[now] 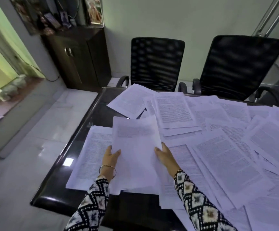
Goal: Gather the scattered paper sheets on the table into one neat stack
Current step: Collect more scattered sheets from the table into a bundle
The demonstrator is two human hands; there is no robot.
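I hold the bundle [135, 147] by its two long edges. My left hand [111, 158] is at its 9 o'clock with the thumb on top, and my right hand [164, 155] is at its 3 o'clock with fingers curled round the edge. The bundle is over the near-left part of the bench [92, 112], on top of other pages; I cannot tell whether it is lifted or resting.

To do this step well, I think I should grip lightly, since a hard squeeze would bow the paper. I would tap the short 6 o'clock edge down to square it before adding more.

The bundle's long axis runs from 6 to 12 o'clock, with the printed block toward 12. The loose sheets [227, 147] spread from 12 round to 4 o'clock, many of them skewed, so each will need turning to match.
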